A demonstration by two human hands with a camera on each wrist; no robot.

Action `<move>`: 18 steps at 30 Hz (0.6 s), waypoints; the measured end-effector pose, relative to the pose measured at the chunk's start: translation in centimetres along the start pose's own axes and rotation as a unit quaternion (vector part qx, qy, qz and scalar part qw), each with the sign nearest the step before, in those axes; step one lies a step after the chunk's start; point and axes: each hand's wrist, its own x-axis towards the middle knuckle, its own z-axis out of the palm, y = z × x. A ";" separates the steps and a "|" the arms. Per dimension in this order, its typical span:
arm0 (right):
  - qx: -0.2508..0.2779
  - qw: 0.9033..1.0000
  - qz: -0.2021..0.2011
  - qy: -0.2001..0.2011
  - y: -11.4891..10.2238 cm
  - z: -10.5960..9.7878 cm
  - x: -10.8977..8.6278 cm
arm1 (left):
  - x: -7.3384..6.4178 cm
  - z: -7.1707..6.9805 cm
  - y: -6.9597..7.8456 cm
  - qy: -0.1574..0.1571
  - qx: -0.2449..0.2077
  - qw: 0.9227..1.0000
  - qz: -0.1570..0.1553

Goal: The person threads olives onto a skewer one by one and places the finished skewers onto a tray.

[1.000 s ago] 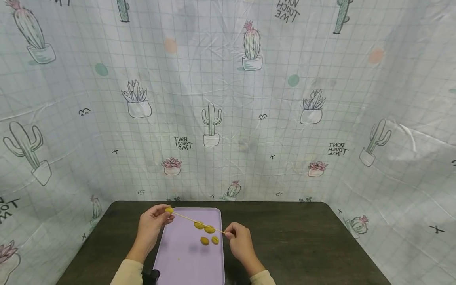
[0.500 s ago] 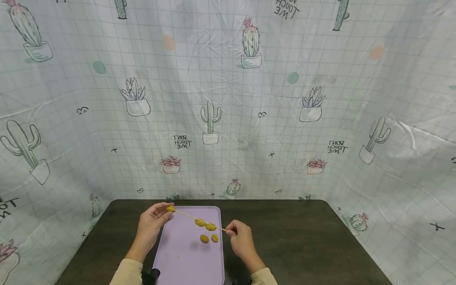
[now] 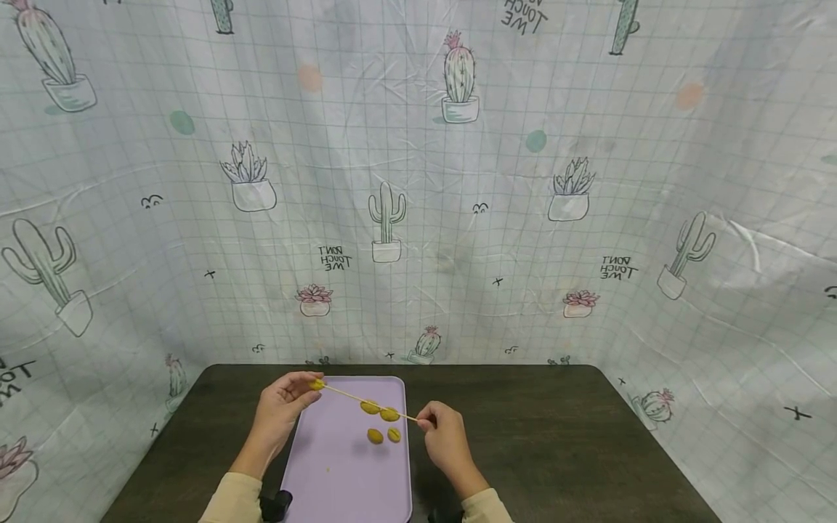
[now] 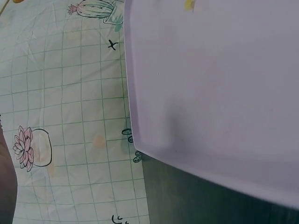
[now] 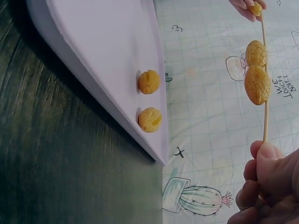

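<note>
A thin wooden skewer (image 5: 265, 122) slants over the tray, with two golden oval food pieces (image 5: 256, 70) threaded side by side along it. My right hand (image 3: 447, 436) pinches its lower right end between thumb and fingers. At the far left end my left hand (image 3: 281, 407) pinches a third golden piece (image 3: 317, 384) at the skewer's tip; its fingertips partly cover that piece. Two loose golden pieces (image 5: 149, 120) lie on the lilac tray (image 3: 353, 494), one showing a slit in its top. The left wrist view catches only an edge of the left hand (image 4: 7, 182).
The tray rests on a dark wooden table (image 3: 556, 450), left of its middle. A small yellow crumb (image 4: 189, 4) lies on the tray. A cactus-print curtain (image 3: 418, 218) hangs behind the table and along both sides.
Both hands have drifted slightly to the right together, carrying the skewer and its pieces. Each hand keeps its pinch, and the loose pieces stay on the tray.
</note>
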 end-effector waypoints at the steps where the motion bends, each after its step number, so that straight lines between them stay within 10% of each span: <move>1: -0.003 1.000 -0.002 0.001 0.0 0.0 0.0 | 0.0 -0.1 0.0 -0.001 0.002 1.000 0.000; 18: -0.051 0.998 -0.021 0.025 -0.6 0.1 0.1 | 0.1 0.0 0.4 0.038 -0.003 0.999 -0.011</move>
